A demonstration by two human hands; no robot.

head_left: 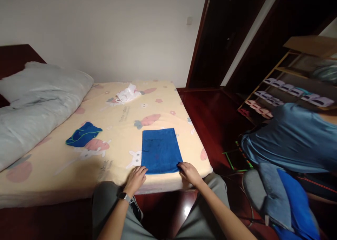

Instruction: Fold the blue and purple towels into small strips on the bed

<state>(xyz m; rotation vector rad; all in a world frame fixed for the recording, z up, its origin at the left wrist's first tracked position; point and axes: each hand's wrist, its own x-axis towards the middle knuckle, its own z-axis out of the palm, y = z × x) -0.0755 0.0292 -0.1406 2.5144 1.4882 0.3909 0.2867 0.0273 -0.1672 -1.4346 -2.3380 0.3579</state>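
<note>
A blue towel (160, 150) lies spread flat near the front edge of the bed, roughly a rectangle with faint creases on its left half. At its near left corner, my left hand (137, 178) has its fingers closed on the fabric. My right hand (190, 172) pinches the near right corner, where the cloth bunches a little. Farther left on the bed is a crumpled blue cloth (84, 134) with green edging, apart from both hands.
The bed (126, 155) has a yellow sheet printed with carrots and rabbits. On it are a white plastic bag (128, 93) and a grey quilt (44, 103). To the right stand a shoe rack (279, 71) with slippers, a draped blue-grey cloth (289, 138) and a neck pillow (276, 194).
</note>
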